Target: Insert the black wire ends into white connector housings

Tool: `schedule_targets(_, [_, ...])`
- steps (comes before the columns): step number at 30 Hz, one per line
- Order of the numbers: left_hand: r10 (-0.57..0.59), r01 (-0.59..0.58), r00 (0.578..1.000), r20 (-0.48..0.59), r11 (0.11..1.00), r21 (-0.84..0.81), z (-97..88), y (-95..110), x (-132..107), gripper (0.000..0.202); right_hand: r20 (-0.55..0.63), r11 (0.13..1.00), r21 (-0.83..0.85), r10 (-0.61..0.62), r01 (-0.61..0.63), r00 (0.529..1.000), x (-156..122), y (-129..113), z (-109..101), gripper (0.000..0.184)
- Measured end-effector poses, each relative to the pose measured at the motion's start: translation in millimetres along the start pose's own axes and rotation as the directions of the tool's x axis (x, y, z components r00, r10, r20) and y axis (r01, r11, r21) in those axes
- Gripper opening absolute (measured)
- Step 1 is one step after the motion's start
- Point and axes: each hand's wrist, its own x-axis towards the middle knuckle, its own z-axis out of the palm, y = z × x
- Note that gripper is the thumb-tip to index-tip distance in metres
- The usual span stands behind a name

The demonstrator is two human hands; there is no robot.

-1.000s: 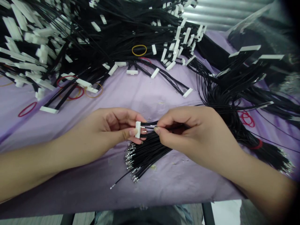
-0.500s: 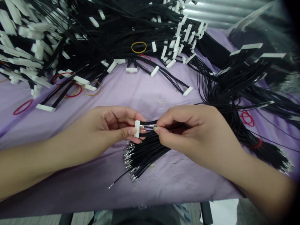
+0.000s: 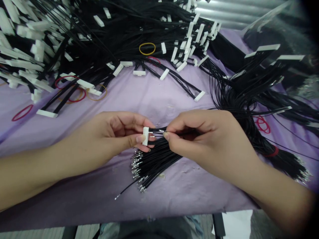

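1. Right at centre, the left hand (image 3: 117, 132) is closed in a firm pinch, thumb and fingertips gripping a white multi-pin connector housing (image 3: 146, 136), which stands on its narrow end just above the cloth.
2. Over to the right hand (image 3: 196, 136), thumb and forefinger are pinched tight on a thin black wire (image 3: 158, 131), its bright crimped end right at the back of the housing; whether it's seated inside is too small to tell.
3. Just below both hands, a loose bundle of black wires (image 3: 154, 164) fans across the lavender cloth (image 3: 149, 99), metal terminals (image 3: 136, 164) glinting at its left end.
4. Up top, a big heap of black wire harnesses (image 3: 124, 33) sprawls out, white connectors on their ends, with more black wires (image 3: 239, 109) massed at the right.
5. Scattered around them are a yellow rubber band (image 3: 147, 48) and a red rubber band (image 3: 22, 113), lying on the wires and cloth respectively.
6. Beyond the cloth, top right, there's a sheet of corrugated metal (image 3: 236, 6).
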Motion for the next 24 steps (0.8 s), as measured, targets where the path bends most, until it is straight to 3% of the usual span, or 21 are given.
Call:
schedule_targets(5, [-0.009, 0.009, 1.000, 0.012, 0.999, 0.031, 0.7, 1.7, -1.7, 0.011, 0.028, 0.999, 0.006, -0.039, 0.038, 0.999, -1.2, -0.2, -0.9, 0.011])
schedule_targets(24, [-0.023, 0.023, 1.000, 0.001, 0.999, 0.041, 1.5, 2.2, -2.7, 0.011, 0.048, 1.000, 0.027, 0.008, -0.010, 0.999, -1.1, 0.5, 0.4, 0.010])
